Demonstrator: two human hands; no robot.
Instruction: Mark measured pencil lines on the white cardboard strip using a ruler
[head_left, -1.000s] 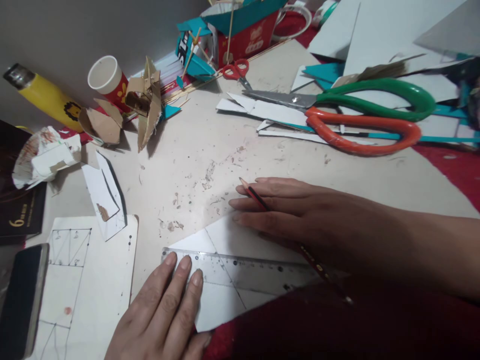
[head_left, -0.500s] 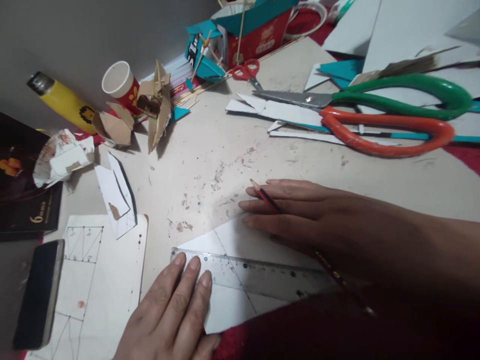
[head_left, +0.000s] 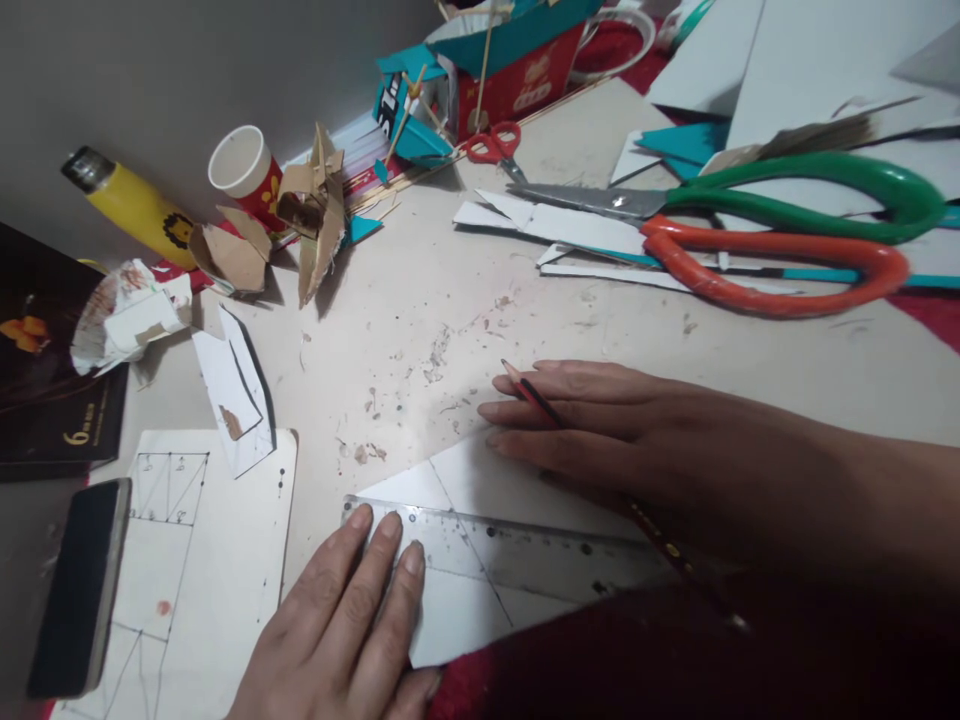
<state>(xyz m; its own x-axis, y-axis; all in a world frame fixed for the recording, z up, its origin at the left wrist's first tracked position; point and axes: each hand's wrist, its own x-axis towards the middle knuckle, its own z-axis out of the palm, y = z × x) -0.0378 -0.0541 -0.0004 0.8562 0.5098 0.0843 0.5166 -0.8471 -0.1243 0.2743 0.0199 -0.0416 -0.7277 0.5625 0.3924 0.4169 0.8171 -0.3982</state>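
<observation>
My left hand (head_left: 352, 610) lies with its fingers stretched out, the fingertips resting on the left end of a clear ruler (head_left: 525, 556). Under the ruler is a piece of white card (head_left: 450, 610) with a pencil line drawn across it. My right hand (head_left: 622, 430) lies palm down over the card's far side, its fingers straight. A red and black pencil (head_left: 537, 400) is tucked between those fingers, its sharpened tip pointing away to the upper left. Shadow darkens the ruler's right end and the card there.
Large scissors (head_left: 780, 235) with green and orange handles lie on card strips at the right; small red scissors (head_left: 495, 145) are behind. At the left are a phone (head_left: 79, 590), a sheet with a drawing (head_left: 225, 580), a yellow bottle (head_left: 139, 210) and a paper cup (head_left: 244, 170).
The view has shifted very slightly. Both hands, the ruler and the pencil stay in the same places.
</observation>
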